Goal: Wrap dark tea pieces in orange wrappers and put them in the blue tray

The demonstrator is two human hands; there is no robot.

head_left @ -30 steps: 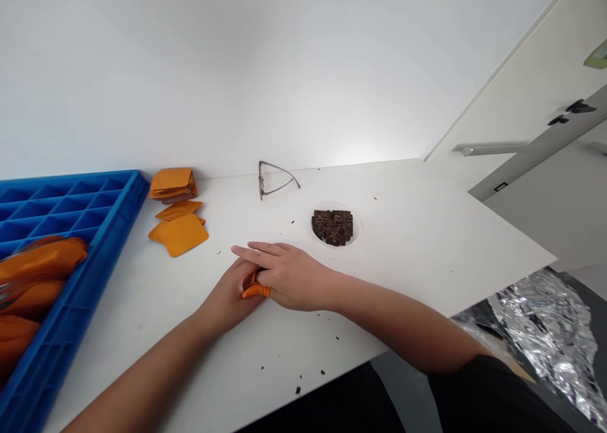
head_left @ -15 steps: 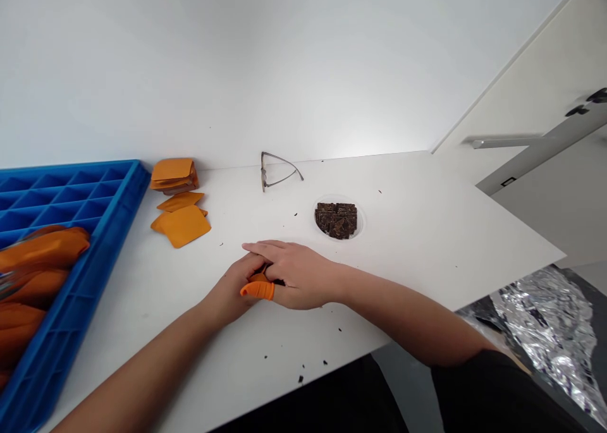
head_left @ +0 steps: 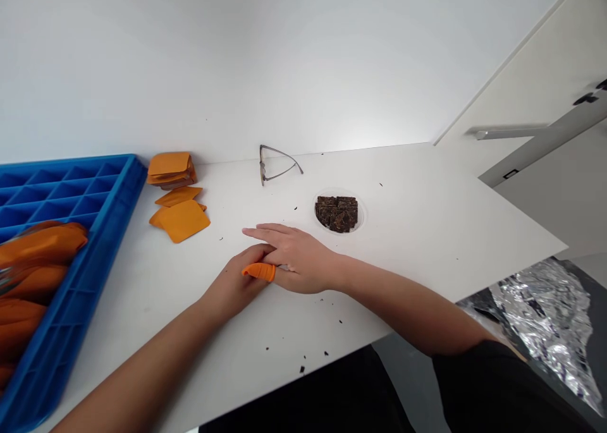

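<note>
My right hand (head_left: 303,259) lies across my left hand, its fingers stretched out to the left and an orange ribbed rubber thumb cover (head_left: 258,272) on its thumb. Beneath it, my left hand (head_left: 239,282) is closed, with its fingertips mostly covered. What it grips is hidden now; a sliver of an orange packet showed between the hands a moment ago. Beyond my right hand, thin dark brown pressed blocks (head_left: 337,214), looking like compressed tea, are stacked in a clear round dish (head_left: 362,221).
Orange packets (head_left: 184,220) lie at the left, with a neat stack (head_left: 171,169) behind them. A blue compartment tray (head_left: 90,294) holds more orange packets (head_left: 42,246). Folded-open glasses (head_left: 279,165) rest near the wall. Dark crumbs (head_left: 302,369) dot the white table (head_left: 408,186); crumpled foil (head_left: 545,322) lies lower right.
My right hand has shifted slightly up over the left, its fingers straighter. The orange sliver and dark bit between the hands are now covered. The whole view has moved a little.
</note>
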